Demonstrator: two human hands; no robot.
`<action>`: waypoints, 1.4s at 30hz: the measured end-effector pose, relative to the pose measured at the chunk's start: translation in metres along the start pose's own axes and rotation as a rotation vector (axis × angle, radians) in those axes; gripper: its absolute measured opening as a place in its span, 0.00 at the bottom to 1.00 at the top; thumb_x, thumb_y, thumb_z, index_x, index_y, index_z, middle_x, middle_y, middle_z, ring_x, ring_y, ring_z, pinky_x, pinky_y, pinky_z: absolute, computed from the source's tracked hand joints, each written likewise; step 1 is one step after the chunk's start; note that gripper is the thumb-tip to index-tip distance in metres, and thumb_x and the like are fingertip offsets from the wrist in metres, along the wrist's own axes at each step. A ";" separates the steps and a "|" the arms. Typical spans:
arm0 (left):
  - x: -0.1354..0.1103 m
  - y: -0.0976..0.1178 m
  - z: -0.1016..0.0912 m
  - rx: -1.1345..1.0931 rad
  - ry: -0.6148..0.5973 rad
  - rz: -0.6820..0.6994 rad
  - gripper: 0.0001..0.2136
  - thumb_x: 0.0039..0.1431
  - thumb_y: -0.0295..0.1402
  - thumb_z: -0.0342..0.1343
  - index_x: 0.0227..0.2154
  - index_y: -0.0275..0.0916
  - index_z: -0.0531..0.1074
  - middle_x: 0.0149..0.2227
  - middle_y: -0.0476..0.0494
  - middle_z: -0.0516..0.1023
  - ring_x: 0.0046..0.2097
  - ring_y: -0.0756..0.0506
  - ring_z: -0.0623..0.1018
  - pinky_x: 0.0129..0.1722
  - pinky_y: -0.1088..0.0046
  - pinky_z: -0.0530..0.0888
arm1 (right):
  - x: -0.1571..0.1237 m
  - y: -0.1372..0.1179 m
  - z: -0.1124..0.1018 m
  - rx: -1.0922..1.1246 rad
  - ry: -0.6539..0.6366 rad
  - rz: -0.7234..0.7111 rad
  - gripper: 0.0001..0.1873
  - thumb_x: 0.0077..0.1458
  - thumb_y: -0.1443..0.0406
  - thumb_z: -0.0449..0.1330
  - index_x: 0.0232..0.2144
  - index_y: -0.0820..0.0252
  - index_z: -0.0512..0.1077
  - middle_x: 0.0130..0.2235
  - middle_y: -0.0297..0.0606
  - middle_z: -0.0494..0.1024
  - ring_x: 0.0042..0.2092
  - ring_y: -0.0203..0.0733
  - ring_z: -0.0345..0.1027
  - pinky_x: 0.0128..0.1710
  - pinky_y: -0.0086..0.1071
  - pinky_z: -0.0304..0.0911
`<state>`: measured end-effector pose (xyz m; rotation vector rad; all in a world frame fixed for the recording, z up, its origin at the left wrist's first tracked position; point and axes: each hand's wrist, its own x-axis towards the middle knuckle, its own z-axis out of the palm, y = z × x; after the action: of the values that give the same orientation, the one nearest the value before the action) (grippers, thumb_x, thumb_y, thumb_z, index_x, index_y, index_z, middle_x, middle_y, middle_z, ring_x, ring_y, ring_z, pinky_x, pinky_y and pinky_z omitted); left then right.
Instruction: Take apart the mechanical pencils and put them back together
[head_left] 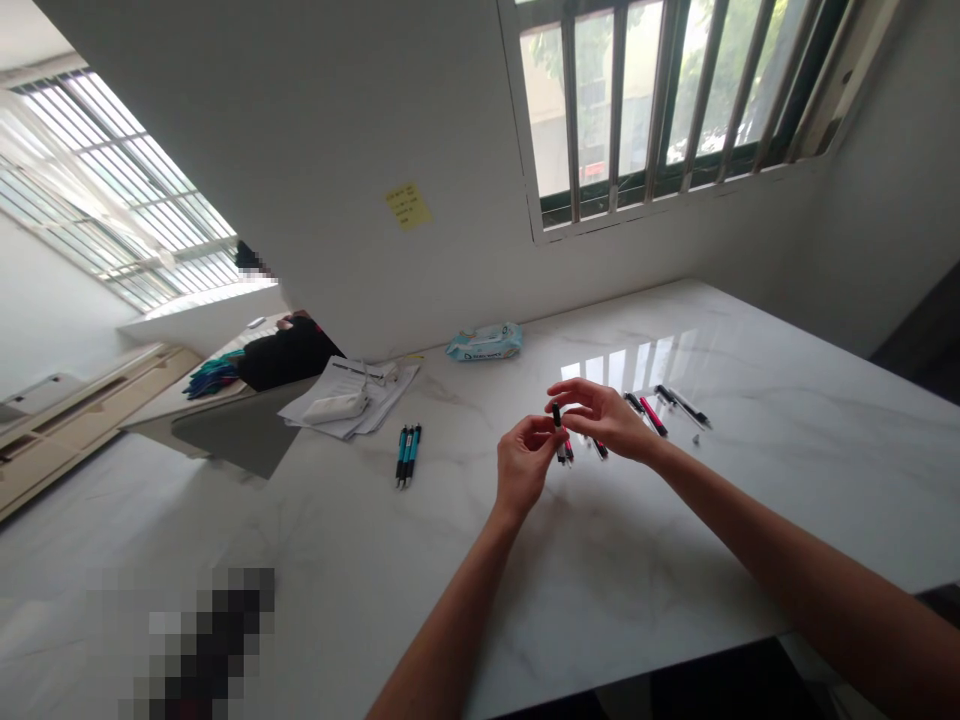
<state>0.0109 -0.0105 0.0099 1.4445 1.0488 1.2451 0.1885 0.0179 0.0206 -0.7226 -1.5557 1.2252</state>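
Pen piece (pixel 556 412), black and small, stands roughly upright above the white table (pixel 450 570), pinched between thumb and fingers of the left hand (pixel 523 460). Right hand (pixel 600 415) reaches over from the other side, fingers curved and narrowly spaced, thumb close by the piece; cannot tell whether it grips too. Below and between the hands, some black and red pen parts (pixel 568 447) lie partly hidden. Just beyond the right wrist: a pink pen barrel (pixel 653 416), a clear-and-black pen (pixel 688 408) and a small grey bit (pixel 697 440), type unclear. Well to the left, three blue pens (pixel 407 456) side by side. Behind them, loose papers (pixel 349 398); near the wall, a wipes packet (pixel 484 342). Yellow note (pixel 409 205) on the wall, writing illegible.
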 end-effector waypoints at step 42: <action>0.000 -0.005 -0.001 0.009 -0.028 -0.010 0.15 0.57 0.43 0.69 0.38 0.35 0.80 0.35 0.39 0.84 0.36 0.43 0.84 0.37 0.69 0.78 | -0.002 0.002 0.007 -0.046 0.072 -0.083 0.22 0.56 0.61 0.68 0.53 0.54 0.75 0.46 0.41 0.80 0.51 0.46 0.75 0.51 0.42 0.72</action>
<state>0.0101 -0.0094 0.0054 1.4582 1.0431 1.2111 0.1829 0.0141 0.0181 -0.7166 -1.5437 1.0947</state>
